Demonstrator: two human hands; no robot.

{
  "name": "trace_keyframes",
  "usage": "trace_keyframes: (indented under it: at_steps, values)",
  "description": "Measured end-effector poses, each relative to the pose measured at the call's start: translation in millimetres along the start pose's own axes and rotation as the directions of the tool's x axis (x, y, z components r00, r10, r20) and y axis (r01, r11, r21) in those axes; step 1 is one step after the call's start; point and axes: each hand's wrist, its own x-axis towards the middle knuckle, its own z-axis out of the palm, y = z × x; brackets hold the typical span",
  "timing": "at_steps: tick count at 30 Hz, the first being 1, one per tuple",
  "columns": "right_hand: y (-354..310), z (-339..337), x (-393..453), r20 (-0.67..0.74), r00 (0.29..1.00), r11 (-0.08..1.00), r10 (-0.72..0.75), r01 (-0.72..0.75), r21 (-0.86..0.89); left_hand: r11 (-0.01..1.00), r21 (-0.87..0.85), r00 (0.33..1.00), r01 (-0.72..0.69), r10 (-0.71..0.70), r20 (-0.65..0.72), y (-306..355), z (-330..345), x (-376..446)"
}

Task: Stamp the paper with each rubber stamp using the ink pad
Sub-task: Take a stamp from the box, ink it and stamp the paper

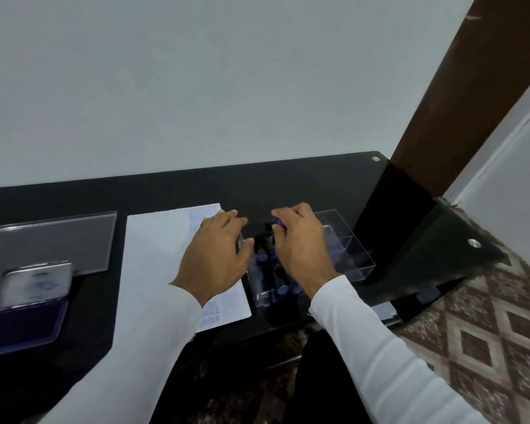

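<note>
Right hand (300,243) pinches a light, rigid stamp (279,223) by its top over the tray (361,264); left hand (219,252) steadies the tray's edge, fingers loosely curled.

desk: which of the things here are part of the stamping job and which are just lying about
Part of the job:
paper, partly under the left hand
ink pad, lid open
clear box holding stamps
stamp pinched in the right hand

Just lying about:
clear flat stand behind the ink pad
small paper at the desk edge near the box
</note>
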Motion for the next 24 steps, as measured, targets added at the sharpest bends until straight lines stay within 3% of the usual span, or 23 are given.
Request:
trace_keyframes:
  at_steps: [5, 10, 24]
  values:
    - [-51.2, 20.0, -10.6, 0.079, 0.996, 0.998, -0.033, 0.028, 0.064, 0.998, 0.020, 0.996, 0.056, -0.054, -0.071, -38.1, -31.6, -34.4]
    - [-108.2, 52.2, -24.4, 0.121, 0.980, 0.985, -0.157, 0.146, 0.093, 0.985, 0.060, 0.981, 0.164, -0.157, -0.109, -82.9, -67.4, -70.5]
    - [-227.9, 116.4, -67.9, 0.323, 0.874, 0.924, -0.364, 0.295, 0.243, 0.900, 0.119, 0.890, 0.419, -0.381, -0.252, -191.0, -126.5, -179.5]
